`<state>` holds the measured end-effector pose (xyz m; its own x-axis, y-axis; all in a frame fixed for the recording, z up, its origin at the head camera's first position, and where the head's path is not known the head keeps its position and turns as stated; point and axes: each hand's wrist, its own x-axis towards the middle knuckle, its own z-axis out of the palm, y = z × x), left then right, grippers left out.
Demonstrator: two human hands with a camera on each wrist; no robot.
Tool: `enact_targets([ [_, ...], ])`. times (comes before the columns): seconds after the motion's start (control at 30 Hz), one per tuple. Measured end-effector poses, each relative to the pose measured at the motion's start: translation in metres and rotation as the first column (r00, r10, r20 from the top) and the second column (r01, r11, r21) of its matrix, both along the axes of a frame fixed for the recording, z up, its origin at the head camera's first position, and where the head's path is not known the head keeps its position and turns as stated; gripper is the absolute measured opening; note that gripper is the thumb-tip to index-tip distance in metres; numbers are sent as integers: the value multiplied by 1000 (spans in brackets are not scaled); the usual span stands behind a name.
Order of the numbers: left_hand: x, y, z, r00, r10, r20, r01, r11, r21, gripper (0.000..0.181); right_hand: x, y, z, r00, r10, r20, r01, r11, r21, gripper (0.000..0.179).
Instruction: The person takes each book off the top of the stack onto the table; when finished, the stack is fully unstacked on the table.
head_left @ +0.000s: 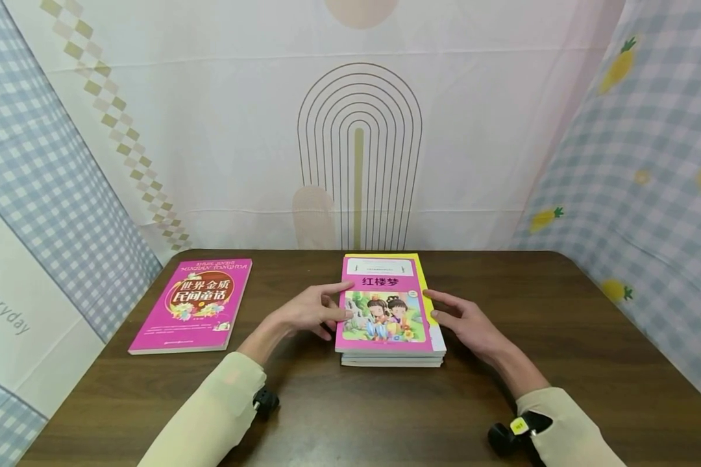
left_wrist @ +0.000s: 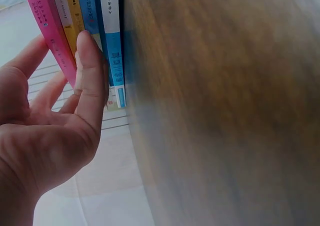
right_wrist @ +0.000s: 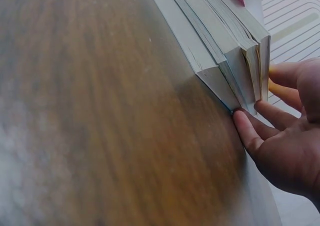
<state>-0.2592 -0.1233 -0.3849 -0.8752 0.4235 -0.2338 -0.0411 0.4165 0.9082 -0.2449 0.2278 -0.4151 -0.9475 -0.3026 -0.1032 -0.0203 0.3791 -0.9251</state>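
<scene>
A stack of several books lies in the middle of the table, topped by a pink book (head_left: pixel 382 318) with two cartoon figures on its cover. A yellow book (head_left: pixel 418 269) juts out beneath it at the top and right. At the stack's left side, my left hand (head_left: pixel 309 308) holds its fingers extended, fingertips right at the edge. Pink, yellow and blue spines (left_wrist: pixel 89 8) face that hand in the left wrist view. Opposite, my right hand (head_left: pixel 467 322) has its fingertips at the right side, against the page edges (right_wrist: pixel 232 68) in the right wrist view.
Another pink book (head_left: pixel 195 311) with a round brown emblem lies flat at the table's left. Brown wood shows on the tabletop (head_left: pixel 561 311) to the right. A white patterned cloth (head_left: pixel 239 130) hangs behind the table, with checked cloths (head_left: pixel 637 194) at both sides.
</scene>
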Motion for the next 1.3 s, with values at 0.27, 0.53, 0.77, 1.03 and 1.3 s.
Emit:
enact_targets([
  [0.27,0,-3,0,1000,-10,-5,10,999,41,73,-2,2,-1,1000,-12,5,12,1000,14,61],
  [0.53,3,-15,-1,1000,11,13,-11,998,69,73,-2,0,0,1000,6,-10,-6,1000,24,61],
  [0.77,4,-17,-3,998,-5,65,-3,992,125,73,-1,1,0,1000,15,-27,-15,1000,15,62],
  [1.03,3,-16,-5,995,-8,104,-10,984,175,73,-1,2,-2,1000,-1,-10,1,1000,7,64],
  [1.3,3,-16,-7,996,2,95,-22,976,218,72,0,2,-2,1000,8,-25,-8,1000,8,63],
])
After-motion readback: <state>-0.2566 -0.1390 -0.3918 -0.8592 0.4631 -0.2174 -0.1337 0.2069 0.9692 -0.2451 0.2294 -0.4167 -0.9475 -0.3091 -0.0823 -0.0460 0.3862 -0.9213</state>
